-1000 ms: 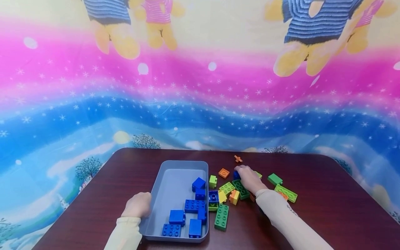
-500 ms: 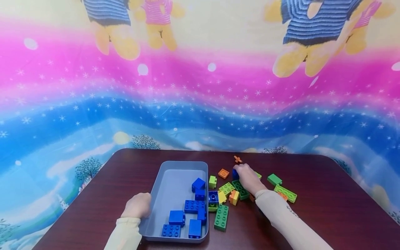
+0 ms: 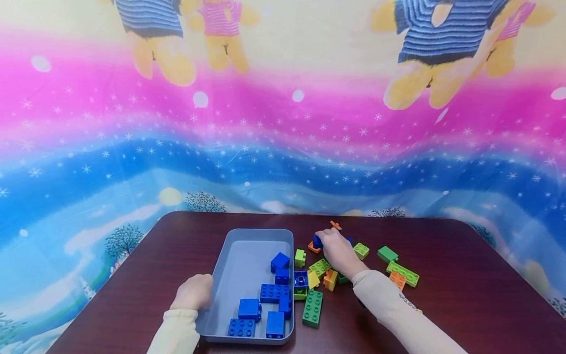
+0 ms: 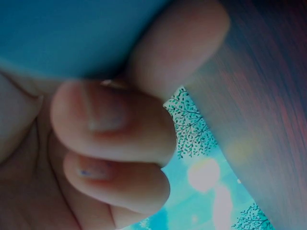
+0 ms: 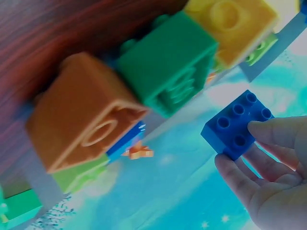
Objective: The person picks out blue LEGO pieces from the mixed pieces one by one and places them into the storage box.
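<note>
My right hand (image 3: pixel 339 250) pinches a blue building brick (image 5: pixel 236 125) between thumb and fingers; in the right wrist view it is held up off the table with several studs showing. In the head view the brick is partly behind the fingers, above a flat orange brick (image 3: pixel 314 247). My left hand (image 3: pixel 192 292) grips the left rim of the grey tray (image 3: pixel 221 265); in the left wrist view its fingers (image 4: pixel 129 129) curl by the tray's wall (image 4: pixel 72 38), which looks teal there. Several blue bricks (image 3: pixel 275 293) lie in the tray's right and near parts.
Loose bricks lie right of the tray: a long green one (image 3: pixel 313 308), a blue one (image 3: pixel 301 279) against the tray wall, a yellow-orange one (image 3: pixel 330 280), lime ones (image 3: pixel 361 250) and a green one (image 3: pixel 387 254). An orange cross piece (image 3: pixel 335 225) lies near the table's back edge.
My right hand has lifted the blue brick and moved left with it, uncovering a lime brick and another bit of blue behind the hand. My left hand stays on the tray.
</note>
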`<state>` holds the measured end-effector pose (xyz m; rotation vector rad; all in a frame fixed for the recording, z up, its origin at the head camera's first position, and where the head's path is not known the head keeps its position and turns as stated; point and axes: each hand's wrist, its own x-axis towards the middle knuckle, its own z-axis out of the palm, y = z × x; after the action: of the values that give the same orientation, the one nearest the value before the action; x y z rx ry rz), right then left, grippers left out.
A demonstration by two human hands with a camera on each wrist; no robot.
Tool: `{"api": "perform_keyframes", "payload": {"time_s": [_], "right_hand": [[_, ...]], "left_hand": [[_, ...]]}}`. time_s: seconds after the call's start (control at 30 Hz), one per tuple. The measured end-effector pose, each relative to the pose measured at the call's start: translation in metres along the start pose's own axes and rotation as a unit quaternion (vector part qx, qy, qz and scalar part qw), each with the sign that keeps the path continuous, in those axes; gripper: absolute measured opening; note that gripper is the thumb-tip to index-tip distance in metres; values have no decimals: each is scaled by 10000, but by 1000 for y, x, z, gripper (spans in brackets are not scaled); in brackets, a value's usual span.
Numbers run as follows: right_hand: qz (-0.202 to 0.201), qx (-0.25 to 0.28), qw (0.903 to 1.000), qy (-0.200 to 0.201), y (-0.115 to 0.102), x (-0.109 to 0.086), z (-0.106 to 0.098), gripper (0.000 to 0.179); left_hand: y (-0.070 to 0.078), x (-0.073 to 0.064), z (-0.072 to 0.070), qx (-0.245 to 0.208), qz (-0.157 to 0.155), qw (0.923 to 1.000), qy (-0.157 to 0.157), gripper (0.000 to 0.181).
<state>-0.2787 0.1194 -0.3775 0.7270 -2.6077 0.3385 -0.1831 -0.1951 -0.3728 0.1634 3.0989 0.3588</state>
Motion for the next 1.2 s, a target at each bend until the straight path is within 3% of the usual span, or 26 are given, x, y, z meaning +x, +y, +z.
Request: {"api": "perform_keyframes", "payload": {"time_s": [0.87,1.2], "right_hand": [[-787,35,9967,167,-51,4,-5,36],[-1077,-100,9941,124,-69,5,1,26]], "left_hand": [[0,0,0,74,39,9999,85,21],[-1,0,0,81,38,9999,91,22]]}}
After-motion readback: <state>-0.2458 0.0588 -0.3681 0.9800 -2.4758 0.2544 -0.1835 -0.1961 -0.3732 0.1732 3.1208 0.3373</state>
